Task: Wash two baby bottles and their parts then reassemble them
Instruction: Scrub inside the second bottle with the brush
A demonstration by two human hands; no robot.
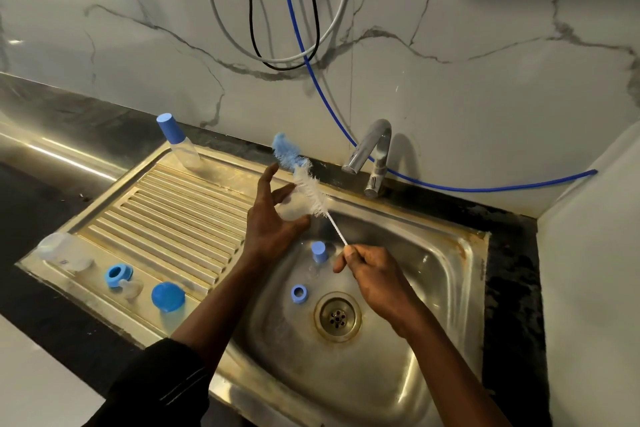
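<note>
My left hand [273, 218] holds a clear baby bottle [294, 210] over the sink's left edge. My right hand [370, 274] pinches the wire handle of a bottle brush [304, 180], whose white bristles and blue tip stick out above the bottle. In the sink basin [433, 288] lie a blue cap [318, 251] and a blue ring [298, 293]. On the drainboard [173, 218] sit another clear bottle [59, 248], a blue ring [117, 275] with a clear teat [131, 288] beside it, and a blue dome cap [168, 296].
A clear bottle with a blue cap [178, 142] stands at the drainboard's far corner. The chrome tap [372, 156] rises behind the basin, with a blue hose [485, 188] running along the wall. The drain [337, 317] is in the basin's middle. Cables hang on the marble wall.
</note>
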